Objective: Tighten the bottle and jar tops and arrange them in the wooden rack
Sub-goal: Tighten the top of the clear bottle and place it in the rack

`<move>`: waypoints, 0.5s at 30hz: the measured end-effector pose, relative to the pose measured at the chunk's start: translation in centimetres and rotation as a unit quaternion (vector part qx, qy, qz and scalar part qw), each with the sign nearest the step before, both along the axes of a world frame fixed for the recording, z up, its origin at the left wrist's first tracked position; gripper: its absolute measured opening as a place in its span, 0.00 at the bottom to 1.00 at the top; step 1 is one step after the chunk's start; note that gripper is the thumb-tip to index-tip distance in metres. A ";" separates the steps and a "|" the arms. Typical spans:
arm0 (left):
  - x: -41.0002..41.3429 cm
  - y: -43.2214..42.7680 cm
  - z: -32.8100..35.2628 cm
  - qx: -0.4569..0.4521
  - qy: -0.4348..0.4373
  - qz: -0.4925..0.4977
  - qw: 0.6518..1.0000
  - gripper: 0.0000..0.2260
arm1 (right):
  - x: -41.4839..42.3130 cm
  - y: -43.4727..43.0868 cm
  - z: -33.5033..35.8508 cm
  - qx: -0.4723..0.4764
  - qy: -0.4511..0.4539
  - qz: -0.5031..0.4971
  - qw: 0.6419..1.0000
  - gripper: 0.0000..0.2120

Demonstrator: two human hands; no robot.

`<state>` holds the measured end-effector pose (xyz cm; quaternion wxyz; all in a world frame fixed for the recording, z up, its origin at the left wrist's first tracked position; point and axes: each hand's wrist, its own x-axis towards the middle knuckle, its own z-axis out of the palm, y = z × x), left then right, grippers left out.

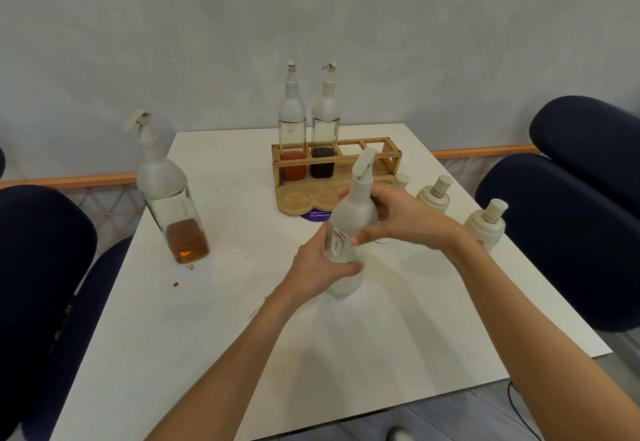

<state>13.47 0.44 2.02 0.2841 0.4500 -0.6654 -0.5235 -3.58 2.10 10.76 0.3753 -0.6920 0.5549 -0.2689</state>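
A clear glass bottle (346,281) with a white frosted spout top (360,181) stands tilted in the middle of the white table (242,354). My left hand (318,267) grips its glass body. My right hand (398,215) is curled round the frosted top. The wooden rack (381,149) stands at the back of the table with a bottle of red liquid (292,135) and a bottle of dark liquid (323,135) in its two left slots. A bottle of amber liquid (173,205) stands alone at the left.
Two small white-topped jars (434,194) (485,226) stand at the right; a third top (401,181) peeks out behind my right hand. Dark blue chairs (571,232) (41,267) flank the table. Crumbs and a drop lie near the amber bottle. A purple sticker (313,216) lies by the rack.
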 end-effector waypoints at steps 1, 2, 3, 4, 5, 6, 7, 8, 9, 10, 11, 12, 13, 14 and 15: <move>0.0 0.0 0.0 0.000 0.002 0.000 1.000 0.30 | 0.0 0.1 -0.2 -0.005 -0.012 -0.010 1.000 0.29; 0.0 0.1 0.0 -0.002 0.005 0.006 1.000 0.30 | 0.1 0.2 -0.4 -0.014 -0.021 -0.020 0.999 0.28; -0.1 0.2 -0.1 -0.006 0.008 0.016 1.000 0.30 | 0.2 0.3 -0.6 -0.027 -0.023 -0.032 0.999 0.27; -0.3 0.4 -0.1 -0.013 0.011 0.031 0.999 0.30 | 0.3 0.4 -1.0 -0.044 -0.019 -0.044 0.998 0.27; -0.6 0.6 -0.2 -0.022 0.010 0.049 0.999 0.31 | 0.4 0.5 -1.3 -0.062 -0.016 -0.055 0.996 0.28; -1.0 0.8 -0.2 -0.032 0.004 0.071 0.997 0.31 | 0.6 0.6 -1.6 -0.079 -0.017 -0.064 0.995 0.29; -1.5 1.1 -0.2 -0.044 -0.005 0.097 0.994 0.30 | 0.6 0.8 -1.6 -0.095 -0.016 -0.070 0.993 0.30; -1.9 1.4 -0.3 -0.057 -0.015 0.121 0.991 0.30 | 0.7 1.0 -1.6 -0.108 -0.010 -0.072 0.991 0.31; -2.3 1.6 -0.3 -0.070 -0.025 0.137 0.988 0.28 | 0.6 1.2 -1.4 -0.114 -0.006 -0.072 0.991 0.32; -2.4 1.7 -0.3 -0.080 -0.031 0.140 0.986 0.27 | 0.5 1.3 -1.2 -0.109 -0.005 -0.070 0.992 0.32; -2.4 1.6 -0.3 -0.081 -0.030 0.128 0.988 0.27 | 0.2 1.2 -1.1 -0.096 -0.007 -0.068 0.993 0.33; -2.2 1.3 -0.2 -0.068 -0.018 0.102 0.992 0.28 | 0.0 1.1 -1.0 -0.079 -0.010 -0.065 0.995 0.34; -1.8 0.9 0.1 -0.038 0.000 0.062 0.997 0.30 | -0.1 1.1 -0.9 -0.063 -0.014 -0.063 0.996 0.34; -1.3 0.5 0.5 -0.002 0.020 0.013 1.000 0.32 | -0.2 1.1 -0.8 -0.049 -0.019 -0.061 0.997 0.34; -0.9 0.0 1.1 0.029 0.035 -0.037 0.998 0.34 | -0.1 1.1 -0.8 -0.039 -0.025 -0.058 0.997 0.32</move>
